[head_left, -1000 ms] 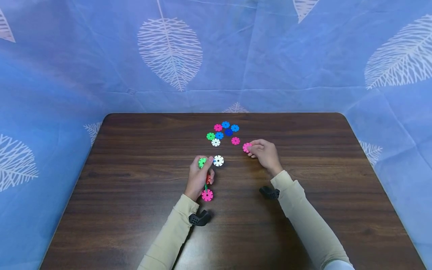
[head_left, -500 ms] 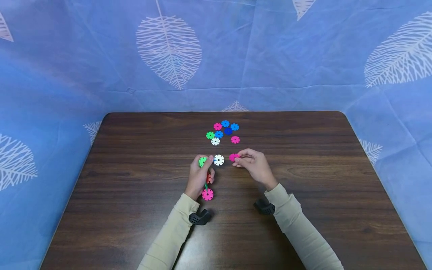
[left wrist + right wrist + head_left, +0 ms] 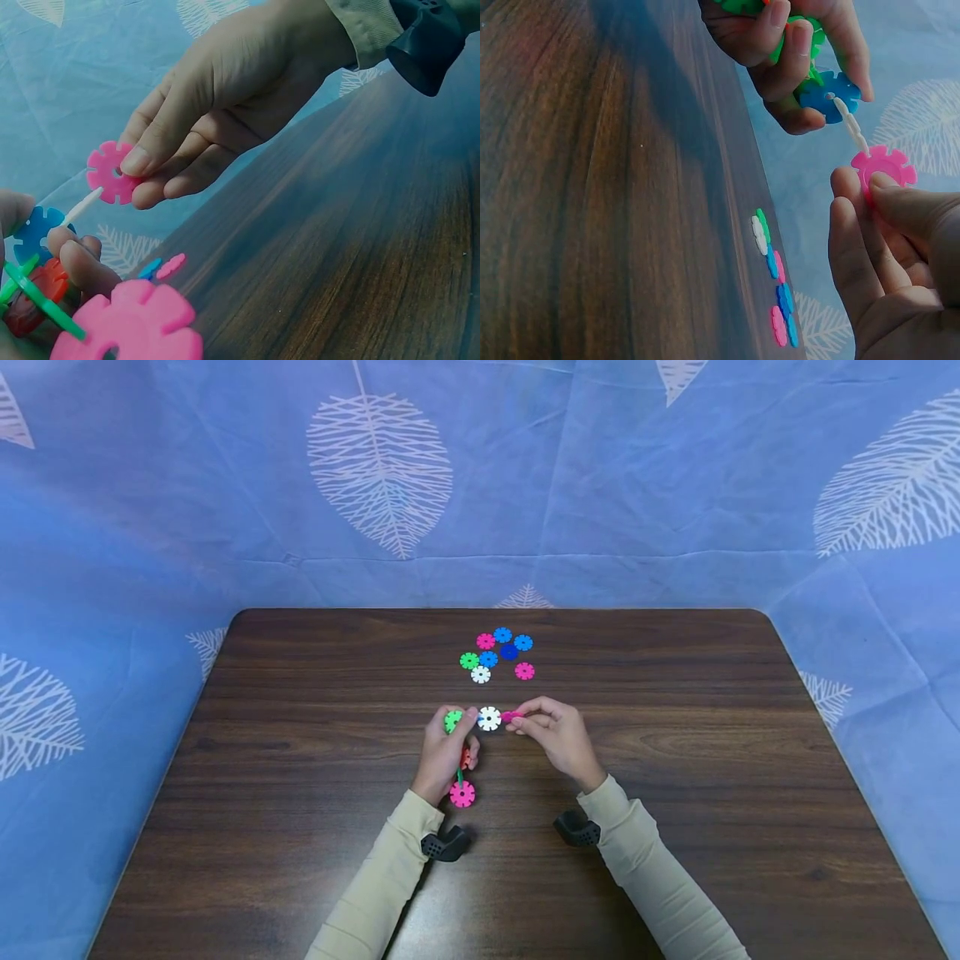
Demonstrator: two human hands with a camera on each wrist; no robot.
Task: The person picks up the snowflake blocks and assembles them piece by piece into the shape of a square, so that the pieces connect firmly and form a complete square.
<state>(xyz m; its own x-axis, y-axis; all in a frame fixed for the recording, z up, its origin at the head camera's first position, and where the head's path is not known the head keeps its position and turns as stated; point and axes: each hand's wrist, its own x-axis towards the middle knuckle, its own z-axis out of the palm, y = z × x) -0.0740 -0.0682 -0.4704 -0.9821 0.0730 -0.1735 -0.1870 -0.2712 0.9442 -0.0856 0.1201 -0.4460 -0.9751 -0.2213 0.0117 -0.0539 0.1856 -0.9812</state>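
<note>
right hand [image 3: 558, 735] pinches pink disc [image 3: 883, 159] against white disc [image 3: 490, 719] — left hand [image 3: 441, 756] grips linked blue disc [image 3: 820, 103].

- Beige-sleeved left forearm [image 3: 378, 883]: enters near left, slants far-right.
- Bare left hand [image 3: 438, 760]: fingers curled, gripping; thumb points far-right.
- Beige-sleeved right forearm [image 3: 662, 870]: enters near right, slants far-left.
- Bare right hand [image 3: 561, 737]: thumb-finger pinch, apart from left hand.

Pink disc [image 3: 885, 161], white disc [image 3: 490, 712], leaf-patterned cloth [image 3: 495, 485]
</note>
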